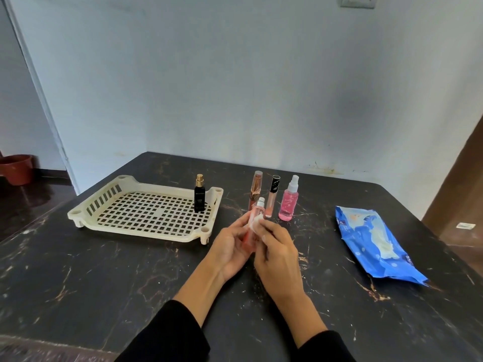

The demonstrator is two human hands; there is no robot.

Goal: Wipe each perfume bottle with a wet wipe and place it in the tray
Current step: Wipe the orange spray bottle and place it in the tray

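Centre frame: left hand (231, 248) grips a slim pink perfume bottle (254, 226), fingers curled round its lower body, held above the table (104, 270). Right hand (278, 253) pinches a white wet wipe (254, 223) against the bottle's side; wipe mostly hidden, probably folded. Black bottle (199, 193) stands in the cream tray (146, 232), centre left. Three bottles (271, 198) stand just behind the hands. Blue wipes pack (376, 244) at right.

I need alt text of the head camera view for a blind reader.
Two hands hold a pink bottle above a dark table, the right hand wiping it with a wet wipe. One black bottle stands in the cream tray; three bottles wait.
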